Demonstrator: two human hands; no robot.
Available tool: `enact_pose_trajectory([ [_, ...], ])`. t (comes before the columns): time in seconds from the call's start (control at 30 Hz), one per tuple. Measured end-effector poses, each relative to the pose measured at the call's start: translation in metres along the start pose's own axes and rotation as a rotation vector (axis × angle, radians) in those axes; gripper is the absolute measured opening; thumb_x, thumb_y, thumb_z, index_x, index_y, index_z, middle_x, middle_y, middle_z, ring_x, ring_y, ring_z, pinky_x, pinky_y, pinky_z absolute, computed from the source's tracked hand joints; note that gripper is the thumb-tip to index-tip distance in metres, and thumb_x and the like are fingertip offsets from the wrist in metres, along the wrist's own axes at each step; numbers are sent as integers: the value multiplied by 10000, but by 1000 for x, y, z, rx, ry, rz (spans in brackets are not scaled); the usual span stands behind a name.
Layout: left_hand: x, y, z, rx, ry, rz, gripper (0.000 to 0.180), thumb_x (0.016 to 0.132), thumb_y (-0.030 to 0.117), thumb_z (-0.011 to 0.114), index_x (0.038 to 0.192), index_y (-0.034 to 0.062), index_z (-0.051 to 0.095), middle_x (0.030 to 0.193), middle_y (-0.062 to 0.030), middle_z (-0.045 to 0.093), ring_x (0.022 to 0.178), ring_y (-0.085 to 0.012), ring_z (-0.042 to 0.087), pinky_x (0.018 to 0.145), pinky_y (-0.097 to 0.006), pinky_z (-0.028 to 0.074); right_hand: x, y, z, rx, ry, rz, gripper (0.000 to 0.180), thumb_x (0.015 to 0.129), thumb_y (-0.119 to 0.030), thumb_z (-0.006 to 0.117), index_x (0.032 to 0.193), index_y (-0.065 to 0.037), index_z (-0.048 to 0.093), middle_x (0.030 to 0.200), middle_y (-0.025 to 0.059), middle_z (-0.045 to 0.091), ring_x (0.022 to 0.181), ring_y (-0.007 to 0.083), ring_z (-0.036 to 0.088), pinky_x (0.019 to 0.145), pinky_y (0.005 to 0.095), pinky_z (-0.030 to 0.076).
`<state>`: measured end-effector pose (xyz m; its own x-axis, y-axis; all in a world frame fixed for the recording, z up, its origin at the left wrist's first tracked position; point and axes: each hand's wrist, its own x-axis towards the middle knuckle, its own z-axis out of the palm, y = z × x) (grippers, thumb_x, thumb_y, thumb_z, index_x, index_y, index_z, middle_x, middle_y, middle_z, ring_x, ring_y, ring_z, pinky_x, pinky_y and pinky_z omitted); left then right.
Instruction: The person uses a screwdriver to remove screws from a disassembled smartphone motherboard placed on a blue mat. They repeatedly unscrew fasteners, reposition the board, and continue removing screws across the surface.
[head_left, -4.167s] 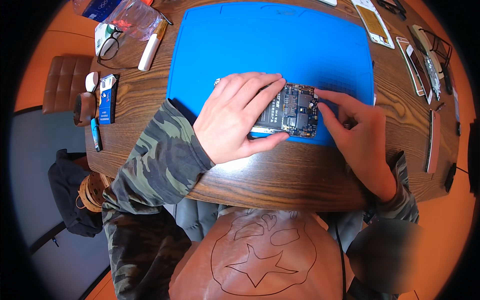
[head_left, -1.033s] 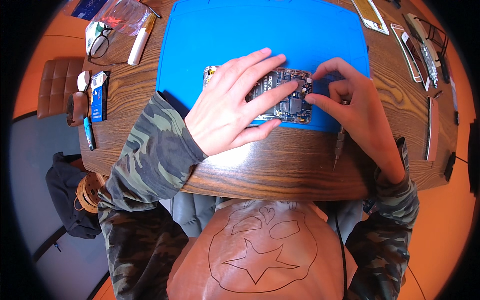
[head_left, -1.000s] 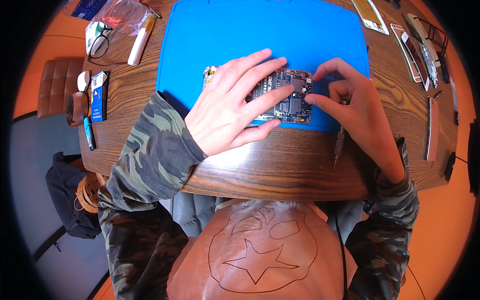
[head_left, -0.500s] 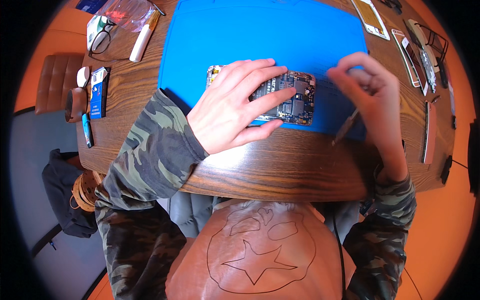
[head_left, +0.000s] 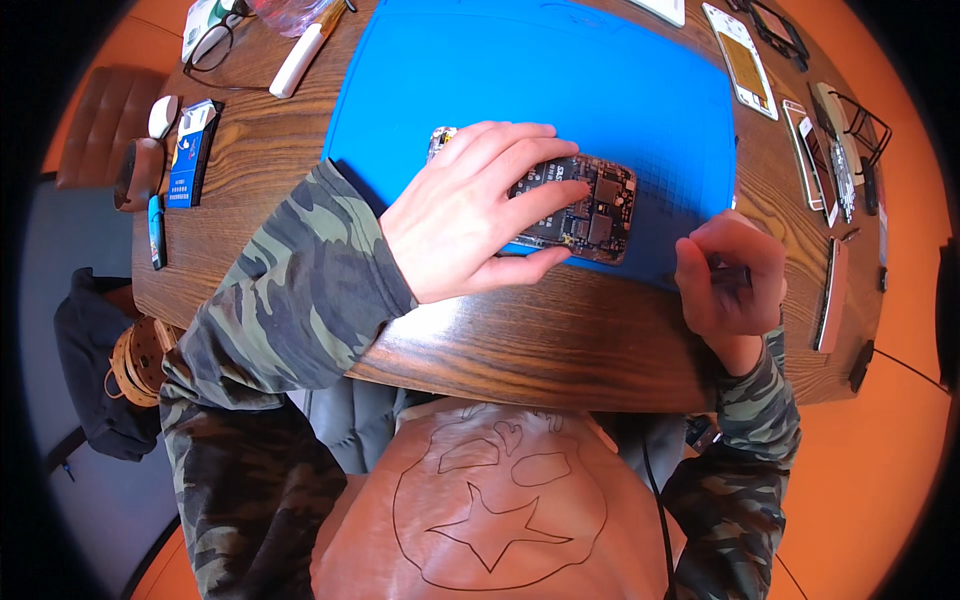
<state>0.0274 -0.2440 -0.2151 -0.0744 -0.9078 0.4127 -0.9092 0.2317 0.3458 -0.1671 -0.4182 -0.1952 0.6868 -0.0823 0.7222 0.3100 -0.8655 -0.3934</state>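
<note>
My left hand (head_left: 470,205) lies across an opened phone (head_left: 605,210), its thumb along the near edge and its fingers over the far edge. The phone's bare circuit board and black battery show past the fingers. It rests on the front part of a blue work mat (head_left: 500,75). Off the mat's near right corner, my right hand (head_left: 735,275) is closed with curled fingers. Something dark shows between them, too hidden to name.
Eyeglasses (head_left: 212,45), a white-handled brush (head_left: 298,68), a blue box (head_left: 193,155) and a teal lighter (head_left: 156,232) lie at the left. On the right are a white phone frame (head_left: 742,62), more phone parts (head_left: 815,160) and a thin pinkish bar (head_left: 829,295).
My right hand has come down from beside the phone toward the table's near edge. A blurred thin tool under it is no longer visible. My left hand stays on the phone.
</note>
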Motion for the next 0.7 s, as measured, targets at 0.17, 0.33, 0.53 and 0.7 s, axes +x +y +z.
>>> enact_pose_trajectory([
  [0.17,-1,-7,-8,-10,71,8,661,703,348,773,1274,75,583,1214,-124,587,1107,-278,562,1000,-430,407,-12,9,13,27,42,23,360,764,22,800,1047,9,577,628,13,573,464,81,487,427,215,347],
  [0.33,1,-23,-21,57,-47,73,793,630,360,776,1337,86,542,1185,-107,588,1092,-284,558,1004,-422,395,-15,15,24,70,47,31,413,792,58,726,1161,50,540,657,25,563,482,86,483,453,204,366],
  [0.53,2,-39,-37,-5,-125,84,858,628,351,767,1402,102,493,1146,-105,589,1020,-292,554,963,-408,405,-9,15,15,66,-123,100,516,840,69,606,1322,53,425,660,21,518,527,82,473,480,226,360],
  [0.7,-1,-43,-34,-54,-130,48,886,617,310,768,1430,113,477,1158,-111,586,1026,-297,534,956,-404,396,-3,16,20,239,-115,420,510,966,-27,537,1433,-23,333,684,-14,466,565,56,417,506,228,318],
])
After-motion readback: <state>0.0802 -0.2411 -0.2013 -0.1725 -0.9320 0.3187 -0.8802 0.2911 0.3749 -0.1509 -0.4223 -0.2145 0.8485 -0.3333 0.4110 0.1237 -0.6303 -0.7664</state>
